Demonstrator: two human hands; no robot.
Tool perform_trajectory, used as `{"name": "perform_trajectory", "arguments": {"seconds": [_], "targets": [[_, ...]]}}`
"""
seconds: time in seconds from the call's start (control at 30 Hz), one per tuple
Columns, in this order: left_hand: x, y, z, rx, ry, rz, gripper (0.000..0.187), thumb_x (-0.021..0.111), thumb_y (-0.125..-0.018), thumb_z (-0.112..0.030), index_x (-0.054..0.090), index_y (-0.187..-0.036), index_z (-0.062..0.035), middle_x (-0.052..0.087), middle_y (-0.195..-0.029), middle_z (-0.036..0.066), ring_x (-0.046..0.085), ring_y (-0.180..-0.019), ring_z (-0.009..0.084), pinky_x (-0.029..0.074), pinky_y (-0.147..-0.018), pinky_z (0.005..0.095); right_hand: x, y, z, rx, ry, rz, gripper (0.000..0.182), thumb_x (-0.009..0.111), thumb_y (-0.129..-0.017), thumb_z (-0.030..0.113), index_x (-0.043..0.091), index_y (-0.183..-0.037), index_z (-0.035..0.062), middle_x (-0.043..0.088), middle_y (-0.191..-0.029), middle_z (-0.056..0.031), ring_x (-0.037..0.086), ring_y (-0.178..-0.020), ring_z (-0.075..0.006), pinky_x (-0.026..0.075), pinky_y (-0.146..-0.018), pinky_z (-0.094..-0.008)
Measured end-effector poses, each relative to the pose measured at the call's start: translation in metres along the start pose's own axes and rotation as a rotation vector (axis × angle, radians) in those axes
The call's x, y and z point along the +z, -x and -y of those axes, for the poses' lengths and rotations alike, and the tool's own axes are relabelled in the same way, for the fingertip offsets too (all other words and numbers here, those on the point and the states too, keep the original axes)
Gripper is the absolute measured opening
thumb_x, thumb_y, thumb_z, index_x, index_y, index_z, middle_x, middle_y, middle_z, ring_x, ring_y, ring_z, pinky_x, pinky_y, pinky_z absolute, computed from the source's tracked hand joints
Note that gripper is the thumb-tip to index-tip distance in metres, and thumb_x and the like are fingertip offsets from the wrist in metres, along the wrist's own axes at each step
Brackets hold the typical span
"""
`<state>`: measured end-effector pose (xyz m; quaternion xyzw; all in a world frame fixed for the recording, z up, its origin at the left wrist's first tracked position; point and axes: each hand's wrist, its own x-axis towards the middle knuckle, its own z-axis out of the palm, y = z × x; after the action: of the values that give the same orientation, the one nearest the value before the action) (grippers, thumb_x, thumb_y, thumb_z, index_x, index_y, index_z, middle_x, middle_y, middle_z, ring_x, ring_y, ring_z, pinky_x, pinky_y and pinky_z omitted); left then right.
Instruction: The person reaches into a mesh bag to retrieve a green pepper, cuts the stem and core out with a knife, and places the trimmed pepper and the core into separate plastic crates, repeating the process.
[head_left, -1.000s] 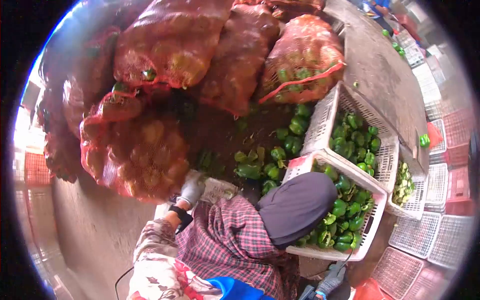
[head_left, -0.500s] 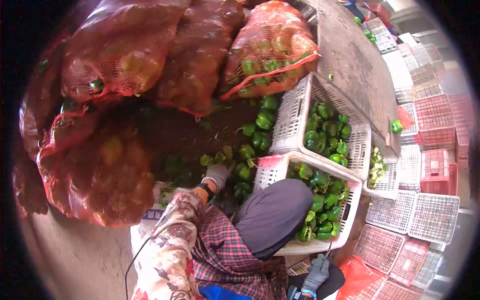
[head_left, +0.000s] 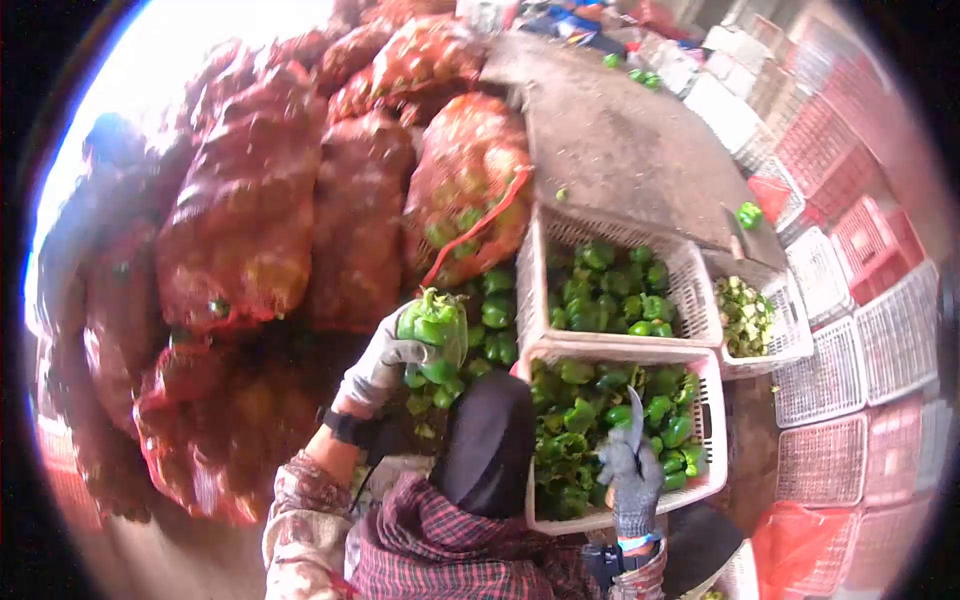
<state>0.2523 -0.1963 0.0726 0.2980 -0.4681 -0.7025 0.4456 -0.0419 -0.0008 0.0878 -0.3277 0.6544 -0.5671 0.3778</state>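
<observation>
My left hand point(head_left: 378, 362), in a pale glove, is closed around a green bell pepper point(head_left: 432, 320), its stem end up. It is raised over the pile of loose peppers point(head_left: 495, 310) left of the crates. My right hand point(head_left: 632, 482), in a grey glove, grips a small knife point(head_left: 636, 415) with its blade pointing up and away from me; the handle is hidden in the fingers. Beneath the knife stands the near white crate point(head_left: 712, 425), filled with green peppers. My bent knee covers part of the pile.
Behind the near crate stands another white crate point(head_left: 537, 270) of peppers. A smaller crate point(head_left: 795, 345) holds pale cut pieces. Red mesh sacks point(head_left: 240, 230) are heaped at left. A wooden board point(head_left: 620, 130) lies at the back, and stacked crates point(head_left: 820, 460) line the right side.
My left hand has risen from the pile with a bell pepper in it. My right hand has moved from beside my leg up over the near crate with the knife. The view has shifted.
</observation>
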Motion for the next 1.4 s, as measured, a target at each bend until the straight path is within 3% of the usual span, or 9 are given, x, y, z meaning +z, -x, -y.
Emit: {"name": "perform_trajectory", "arguments": {"seconds": [0.2,0.33,0.53,0.7,0.8,1.03,1.13,1.2,1.4], "targets": [[0.143,-0.043,-0.041,-0.021,-0.338,0.667,0.086,0.075,-0.063,0.001,0.034,-0.139,-0.0025,0.059,-0.116,0.011,0.060,-0.096,0.0182,0.050,-0.084,0.0299,0.005,-0.031,0.088,-0.550,0.214,0.107,0.041,0.071,-0.082,0.014,0.058,-0.119,0.0017,0.067,-0.098,-0.0076,0.060,-0.078,-0.0160,0.050,-0.071,-0.0315],[0.206,-0.049,0.020,0.421,-0.963,0.795,0.120,0.086,-0.062,-0.021,0.006,-0.149,-0.0007,0.054,-0.129,0.020,0.057,-0.113,0.0276,0.045,-0.095,0.0343,-0.056,-0.043,0.063,-0.127,0.236,0.280,0.050,0.076,-0.078,0.015,0.055,-0.122,0.0028,0.064,-0.105,-0.0077,0.059,-0.086,-0.0164,0.050,-0.078,-0.0319],[0.244,-0.045,0.086,0.333,-1.125,0.926,0.120,0.083,-0.056,-0.051,0.021,-0.144,0.0029,0.055,-0.118,0.024,0.055,-0.107,0.0420,0.043,-0.093,0.0442,-0.101,-0.020,-0.010,0.340,-0.237,0.186,0.039,0.072,-0.081,0.012,0.054,-0.114,0.0024,0.060,-0.092,-0.0028,0.057,-0.079,-0.0095,0.050,-0.067,-0.0255],[0.240,-0.004,0.126,0.425,-1.015,0.719,0.084,0.078,-0.060,-0.044,0.048,-0.127,-0.0022,0.060,-0.109,0.020,0.057,-0.099,0.0389,0.046,-0.086,0.0455,-0.076,-0.005,-0.060,0.175,-0.569,-0.114,0.018,0.069,-0.085,0.017,0.063,-0.095,0.0037,0.062,-0.083,-0.0026,0.058,-0.074,-0.0093,0.048,-0.064,-0.0255],[0.236,0.011,0.138,0.422,-0.988,0.723,0.075,0.075,-0.061,-0.040,0.053,-0.122,-0.0030,0.063,-0.100,0.017,0.061,-0.088,0.0366,0.050,-0.079,0.0435,-0.085,-0.004,-0.105,0.169,0.155,0.060,0.026,0.057,-0.093,0.029,0.062,-0.099,0.0042,0.064,-0.088,-0.0041,0.060,-0.078,-0.0152,0.048,-0.068,-0.0358],[0.222,0.019,0.133,0.755,-0.867,0.820,0.061,0.078,-0.059,-0.040,0.060,-0.105,-0.0039,0.065,-0.088,0.013,0.064,-0.076,0.0323,0.052,-0.063,0.0394,-0.066,0.028,-0.089,0.457,-0.961,0.083,0.029,0.047,-0.098,0.031,0.058,-0.112,0.0072,0.061,-0.104,-0.0041,0.059,-0.094,-0.0152,0.051,-0.084,-0.0296],[0.230,0.036,0.127,0.814,-0.896,0.739,0.060,0.078,-0.061,-0.039,0.059,-0.105,-0.0034,0.065,-0.090,0.014,0.064,-0.078,0.0337,0.052,-0.068,0.0418,-0.052,0.039,-0.084,0.349,-1.020,-0.280,0.035,0.047,-0.097,0.039,0.055,-0.114,0.0097,0.062,-0.091,-0.0011,0.061,-0.077,-0.0143,0.053,-0.065,-0.0289],[0.233,0.046,0.129,0.715,-0.944,0.567,0.057,0.078,-0.063,-0.031,0.058,-0.109,-0.0062,0.065,-0.091,0.015,0.064,-0.076,0.0342,0.052,-0.067,0.0409,-0.069,0.045,-0.074,0.343,-0.782,-0.247,0.038,0.051,-0.093,0.048,0.056,-0.106,0.0131,0.058,-0.070,0.0021,0.053,-0.051,-0.0104,0.041,-0.040,-0.0262],[0.191,0.030,0.208,-0.322,-0.357,0.111,0.063,0.072,-0.077,-0.038,0.049,-0.126,-0.0073,0.065,-0.105,0.021,0.065,-0.096,0.0296,0.052,-0.079,0.0369,-0.130,0.011,-0.001,0.241,-0.153,-0.150,0.034,0.056,-0.094,0.038,0.058,-0.104,0.0056,0.058,-0.072,-0.0058,0.049,-0.045,-0.0135,0.042,-0.041,-0.0286]]}}
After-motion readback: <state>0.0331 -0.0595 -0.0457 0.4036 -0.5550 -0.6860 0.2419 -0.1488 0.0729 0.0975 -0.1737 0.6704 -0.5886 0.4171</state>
